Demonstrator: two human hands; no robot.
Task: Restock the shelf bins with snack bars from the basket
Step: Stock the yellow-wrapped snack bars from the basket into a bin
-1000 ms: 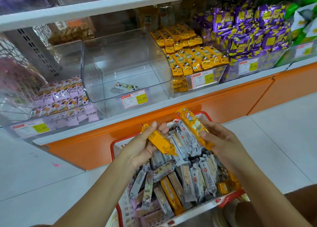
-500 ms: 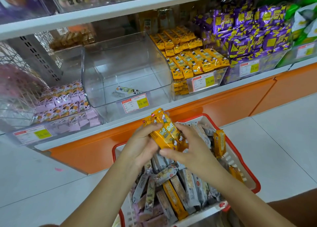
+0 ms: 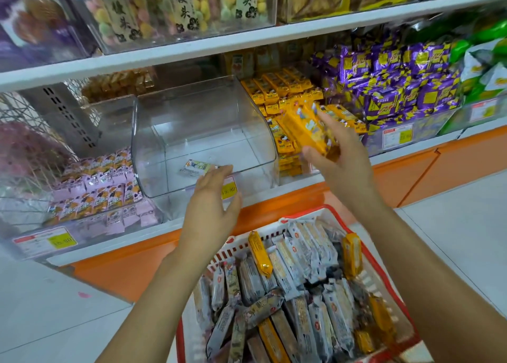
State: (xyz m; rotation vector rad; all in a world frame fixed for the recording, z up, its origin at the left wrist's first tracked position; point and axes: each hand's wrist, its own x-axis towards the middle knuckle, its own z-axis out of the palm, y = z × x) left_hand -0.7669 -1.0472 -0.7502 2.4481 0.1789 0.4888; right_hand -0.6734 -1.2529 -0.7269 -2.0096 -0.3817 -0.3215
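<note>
the right hand [image 3: 348, 168] was raised in front of the shelf, fingers and thumb curled round a small bunch of yellow snack bars [image 3: 308, 129], held tilted just before the bin of matching yellow bars [image 3: 277, 88]. the left hand [image 3: 211, 206] was empty, fingers straight and loosely spread, palm turned towards the right, held up at the front lip of the clear bin [image 3: 164, 143] and partly covering its price tag [image 3: 229, 190]. that bin held one lone pale bar [image 3: 196, 168] on its floor. below both arms stood the basket [image 3: 236, 243], red-rimmed, heaped with grey-white bars [image 3: 296, 280] and a few yellow ones. pink packs [image 3: 96, 187] lay in the bin to the left, purple packs [image 3: 397, 88] to the right.
</note>
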